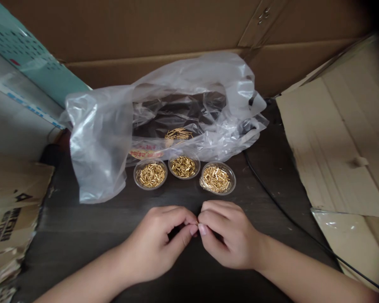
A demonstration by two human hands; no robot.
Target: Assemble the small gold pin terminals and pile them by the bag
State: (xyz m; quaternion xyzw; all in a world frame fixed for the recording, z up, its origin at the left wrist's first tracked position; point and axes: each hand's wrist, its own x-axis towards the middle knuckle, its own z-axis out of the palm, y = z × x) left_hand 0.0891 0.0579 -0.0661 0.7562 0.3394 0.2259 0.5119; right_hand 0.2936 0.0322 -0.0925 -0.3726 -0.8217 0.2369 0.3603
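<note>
My left hand [169, 235] and my right hand [229, 233] meet fingertip to fingertip above the dark table. Both are closed in a pinch on a tiny gold-coloured piece [197, 224], mostly covered by the fingers. Just beyond them stand three clear round cups of short gold metal pins: a left cup [150, 175], a middle cup [183, 166] and a right cup [217, 178]. Behind the cups, longer thin gold pins [178, 135] lie in a loose pile inside an opened clear plastic bag [97, 134].
A black cable [281, 212] runs along the right side of the dark table [91, 235]. Cardboard stands at the back [151, 29], a cardboard sheet [337, 126] lies at right, and a printed cardboard box [15, 210] is at left. A teal panel [28, 46] rises at the upper left.
</note>
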